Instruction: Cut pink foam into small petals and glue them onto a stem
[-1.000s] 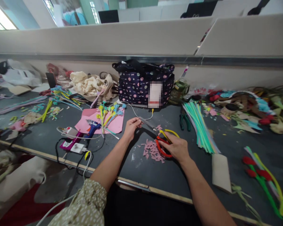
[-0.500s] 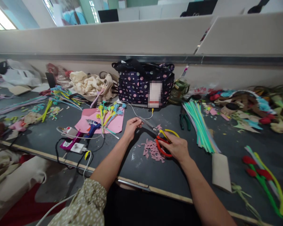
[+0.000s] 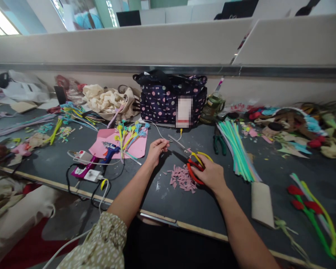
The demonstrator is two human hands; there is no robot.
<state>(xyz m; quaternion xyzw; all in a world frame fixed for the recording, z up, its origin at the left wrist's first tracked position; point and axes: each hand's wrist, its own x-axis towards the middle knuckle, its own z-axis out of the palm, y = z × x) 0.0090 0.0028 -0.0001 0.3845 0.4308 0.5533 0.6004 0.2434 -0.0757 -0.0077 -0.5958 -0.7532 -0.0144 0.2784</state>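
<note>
Scissors (image 3: pixel 188 152) sat in the right hand (image 3: pixel 213 173), over the far right side of a pile of pink clippings (image 3: pixel 181 178) on the dark table (image 3: pixel 158 200). Right fingers grasped the red and yellow handles, thumb on the red side, back of hand up, wrist fairly straight. Right forearm slanted in from lower right, bare. Blades pointed up-left at the left hand (image 3: pixel 157 150) and stood apart.

Left hand was just short of the blade tips, wrist slightly bent, thumb and index finger drawn close, other fingers curled. Cannot tell if the left fingers pinched anything; too small to see. Left forearm angled up from lower left, bare past a rolled green patterned sleeve (image 3: pixel 100 235). Hands were near each other, not touching. Cannot tell if either rested on the table.

Left of the left hand: pink sheet (image 3: pixel 100 137) with fuzzy yellow and blue flowers (image 3: pixel 125 137), blue glue gun (image 3: pixel 110 151) partly on the sheet, magenta power strip (image 3: pixel 85 170) nearer. Right of the right hand: green-handled pliers (image 3: pixel 220 144) beside a bundle of green and lilac stems (image 3: pixel 237 153). Dotted bag (image 3: pixel 159 101) stood behind, against the partition.
</note>
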